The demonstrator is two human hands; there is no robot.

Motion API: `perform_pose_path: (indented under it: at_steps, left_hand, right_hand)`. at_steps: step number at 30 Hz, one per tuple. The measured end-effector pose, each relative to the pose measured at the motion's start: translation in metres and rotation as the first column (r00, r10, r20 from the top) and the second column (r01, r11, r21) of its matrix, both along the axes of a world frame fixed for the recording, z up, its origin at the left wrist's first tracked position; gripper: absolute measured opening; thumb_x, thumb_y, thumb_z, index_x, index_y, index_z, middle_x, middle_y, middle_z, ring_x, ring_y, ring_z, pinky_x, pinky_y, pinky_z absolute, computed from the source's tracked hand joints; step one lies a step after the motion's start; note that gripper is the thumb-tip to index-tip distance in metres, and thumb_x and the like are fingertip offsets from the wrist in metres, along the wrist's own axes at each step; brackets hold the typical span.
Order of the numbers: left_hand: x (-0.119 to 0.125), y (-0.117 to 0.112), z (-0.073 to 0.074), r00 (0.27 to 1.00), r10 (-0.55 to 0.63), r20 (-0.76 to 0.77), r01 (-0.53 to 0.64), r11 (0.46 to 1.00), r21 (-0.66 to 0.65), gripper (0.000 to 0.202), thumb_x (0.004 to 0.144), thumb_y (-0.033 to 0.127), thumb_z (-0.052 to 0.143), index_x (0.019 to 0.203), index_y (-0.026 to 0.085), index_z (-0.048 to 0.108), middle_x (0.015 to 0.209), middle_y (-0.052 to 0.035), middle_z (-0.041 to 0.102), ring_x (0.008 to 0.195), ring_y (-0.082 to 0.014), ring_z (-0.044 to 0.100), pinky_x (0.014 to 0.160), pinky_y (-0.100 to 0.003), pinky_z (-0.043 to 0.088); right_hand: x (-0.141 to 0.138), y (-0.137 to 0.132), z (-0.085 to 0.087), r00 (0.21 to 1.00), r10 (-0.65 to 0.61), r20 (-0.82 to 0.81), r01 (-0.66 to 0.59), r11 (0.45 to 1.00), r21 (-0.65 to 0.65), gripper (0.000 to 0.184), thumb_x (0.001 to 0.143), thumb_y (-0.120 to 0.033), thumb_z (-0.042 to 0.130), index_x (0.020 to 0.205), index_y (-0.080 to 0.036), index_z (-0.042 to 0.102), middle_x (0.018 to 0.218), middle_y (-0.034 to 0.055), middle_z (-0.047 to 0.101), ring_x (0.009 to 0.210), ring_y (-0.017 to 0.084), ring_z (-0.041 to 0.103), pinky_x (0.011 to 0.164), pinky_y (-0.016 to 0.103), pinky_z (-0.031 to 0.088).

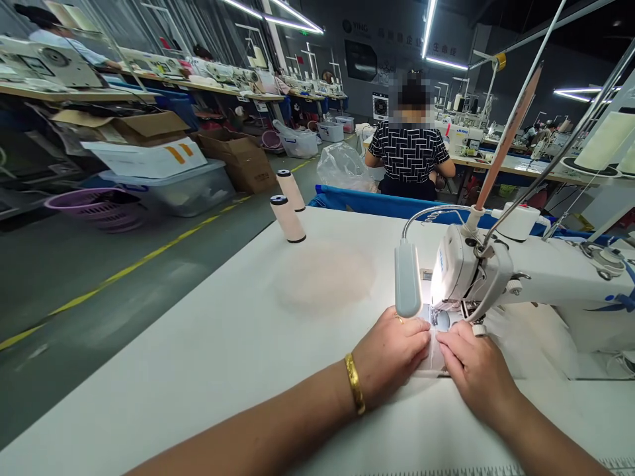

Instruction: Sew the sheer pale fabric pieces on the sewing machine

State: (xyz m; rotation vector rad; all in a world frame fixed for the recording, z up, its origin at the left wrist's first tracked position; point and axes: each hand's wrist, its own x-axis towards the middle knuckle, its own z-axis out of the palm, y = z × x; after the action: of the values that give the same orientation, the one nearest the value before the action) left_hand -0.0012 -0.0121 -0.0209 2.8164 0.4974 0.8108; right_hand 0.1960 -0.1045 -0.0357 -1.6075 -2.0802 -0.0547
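On the white table stands a white sewing machine (459, 258), its needle area lit by a grey lamp (407, 277) on a bendable neck. Just in front of the presser foot, my left hand (394, 354) has its fingers pressed together on thin, sheer pale fabric (435, 360). My right hand (479, 370) pinches the same fabric on the other side, its fingertips close to those of the left. More sheer material (533, 330) spreads to the right, under the machine's arm. The fabric's edges and the needle tip are hard to make out.
Two pale thread cones, one nearer (288, 219) and one behind (291, 190), stand at the table's far left edge. A faint beige patch (325, 277) lies on the tabletop. Beyond a blue cloth (357, 200) sits a co-worker (409, 152). Boxes and a purple basket (96, 208) line the floor.
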Motion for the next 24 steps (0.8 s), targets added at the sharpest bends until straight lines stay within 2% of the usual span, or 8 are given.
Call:
perform_pose_path:
  at_steps: [9, 20, 24]
  left_hand:
    - [0.0014, 0.0052, -0.0012, 1.0, 0.005, -0.007, -0.005, 1.0, 0.017, 0.016, 0.096, 0.013, 0.054, 0.092, 0.02, 0.068, 0.096, -0.0071, 0.073, 0.085, -0.0212, 0.068, 0.093, -0.039, 0.051]
    - [0.0021, 0.0059, -0.0028, 0.997, 0.041, -0.069, -0.038, 0.998, 0.044, 0.016, 0.097, 0.013, 0.054, 0.096, 0.018, 0.068, 0.105, -0.0082, 0.076, 0.093, -0.0227, 0.07, 0.098, -0.045, 0.047]
    - [-0.0007, 0.0026, 0.0055, 0.989, 0.058, -0.135, -0.058, 0.998, 0.004, 0.015, 0.1, 0.024, 0.057, 0.093, 0.018, 0.068, 0.107, -0.009, 0.074, 0.095, -0.0251, 0.069, 0.1, -0.048, 0.046]
  right_hand:
    - [0.0008, 0.0053, -0.0015, 0.998, -0.051, 0.047, 0.049, 0.997, 0.051, 0.035, 0.105, -0.018, 0.039, 0.107, -0.022, 0.073, 0.085, 0.007, 0.067, 0.059, 0.02, 0.053, 0.055, 0.032, 0.038]
    - [0.0014, 0.0058, -0.0017, 0.998, -0.043, 0.035, 0.041, 0.998, 0.055, 0.033, 0.101, -0.015, 0.039, 0.11, -0.021, 0.071, 0.092, 0.0086, 0.067, 0.068, 0.022, 0.058, 0.06, 0.033, 0.04]
    - [0.0007, 0.0019, -0.0013, 0.998, -0.016, 0.061, 0.012, 0.999, 0.051, 0.035, 0.099, -0.013, 0.04, 0.119, -0.019, 0.069, 0.091, 0.0093, 0.065, 0.071, 0.023, 0.057, 0.061, 0.034, 0.041]
